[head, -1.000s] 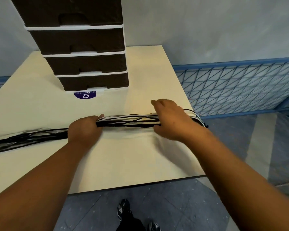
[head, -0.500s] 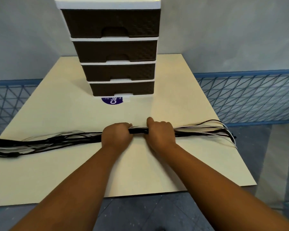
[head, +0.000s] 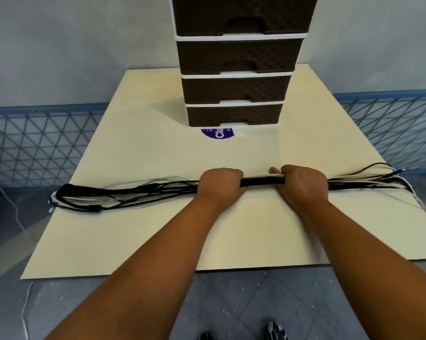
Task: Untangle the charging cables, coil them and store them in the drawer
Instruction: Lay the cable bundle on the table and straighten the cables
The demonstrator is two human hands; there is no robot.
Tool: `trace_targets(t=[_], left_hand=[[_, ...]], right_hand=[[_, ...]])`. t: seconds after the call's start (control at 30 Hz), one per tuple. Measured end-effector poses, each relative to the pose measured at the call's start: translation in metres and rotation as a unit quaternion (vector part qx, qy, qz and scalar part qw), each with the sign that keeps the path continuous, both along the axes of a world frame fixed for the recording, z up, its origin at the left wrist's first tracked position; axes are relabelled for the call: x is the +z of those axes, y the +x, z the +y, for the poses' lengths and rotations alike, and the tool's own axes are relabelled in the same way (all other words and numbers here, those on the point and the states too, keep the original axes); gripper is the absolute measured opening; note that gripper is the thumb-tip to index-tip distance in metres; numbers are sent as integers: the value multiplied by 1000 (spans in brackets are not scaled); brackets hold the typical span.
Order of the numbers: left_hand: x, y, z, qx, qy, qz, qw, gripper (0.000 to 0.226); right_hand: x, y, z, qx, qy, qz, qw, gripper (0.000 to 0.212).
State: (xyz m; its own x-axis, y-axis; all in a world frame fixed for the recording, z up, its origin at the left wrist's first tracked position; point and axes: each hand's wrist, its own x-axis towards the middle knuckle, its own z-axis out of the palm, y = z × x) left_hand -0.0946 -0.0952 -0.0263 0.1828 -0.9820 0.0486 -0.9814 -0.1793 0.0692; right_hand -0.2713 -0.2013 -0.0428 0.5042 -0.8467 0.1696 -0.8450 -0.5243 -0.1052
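We've got our left hand (head: pixel 219 184) and right hand (head: pixel 302 184) both fisted round the cable bundle (head: pixel 262 182) near its middle, a short gap btwn them. Bundle lies flat on the table (head: pixel 158 241), long axis left–right, ends fanning loose at both edges. Progress looks early imo: cables gathered but not separated or coiled. Behind, the drawer unit (head: pixel 236 89) w/ all visible drawers shut, nothing stored.

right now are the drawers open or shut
Shut. All four brown fronts of the drawer unit visible here sit flush in the white frame, none pulled out; the cables lie on the table.
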Motion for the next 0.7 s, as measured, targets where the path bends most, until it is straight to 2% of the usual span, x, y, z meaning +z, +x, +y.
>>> trace_targets(t=[0.23,0.37,0.57,0.7], left_hand=[[8,29,13,-20,14,-24,999,19],[4,51,23,10,10,-32,999,21],[-15,63,40,13,-70,-49,996,41],[-15,63,37,29,-68,-22,997,43]], right_hand=[[-3,2,4,-8,-8,-9,1000,48],[-3,1,3,-16,-6,-5,1000,41],[-1,0,4,-11,20,-25,999,37],[2,-1,3,-8,34,-38,999,36]])
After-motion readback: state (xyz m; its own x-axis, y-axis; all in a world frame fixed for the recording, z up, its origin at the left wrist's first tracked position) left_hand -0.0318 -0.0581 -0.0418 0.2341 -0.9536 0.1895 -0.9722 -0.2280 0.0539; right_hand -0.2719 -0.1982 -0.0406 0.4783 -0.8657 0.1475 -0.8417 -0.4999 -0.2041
